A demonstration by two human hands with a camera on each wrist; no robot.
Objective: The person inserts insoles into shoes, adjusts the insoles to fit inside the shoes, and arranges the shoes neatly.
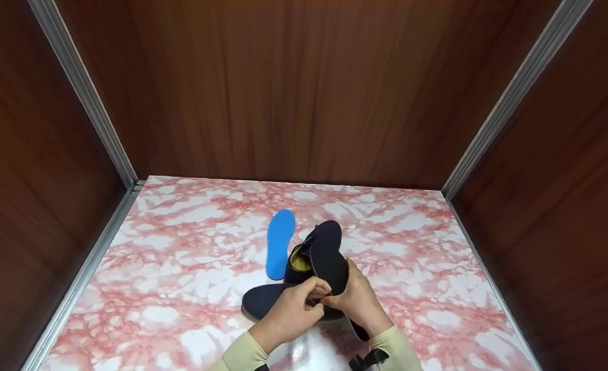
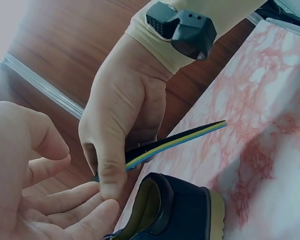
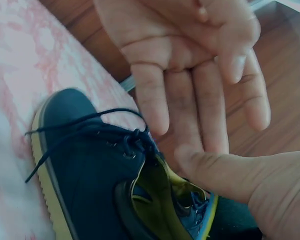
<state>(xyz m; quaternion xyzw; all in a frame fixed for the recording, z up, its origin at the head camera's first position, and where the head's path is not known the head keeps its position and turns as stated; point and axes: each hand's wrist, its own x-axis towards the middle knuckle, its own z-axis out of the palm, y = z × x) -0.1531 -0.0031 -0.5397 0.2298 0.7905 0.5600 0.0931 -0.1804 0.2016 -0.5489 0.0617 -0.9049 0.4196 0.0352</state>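
Note:
My right hand grips a dark insole between thumb and fingers. Its edge shows yellow and blue layers in the left wrist view, where the insole juts out past the thumb. My left hand is close against the right one, its fingertips by the right thumb. Loosely bent fingers of the left hand hold nothing in the right wrist view. Beneath the hands is a navy lace-up shoe with a pale sole. A second dark shoe, lined in yellow, stands partly hidden behind the insole.
A bright blue insole lies flat just left of the shoes. The red-and-white marbled tabletop is bounded by brown wood-look panels at the back and both sides, with metal strips at the corners.

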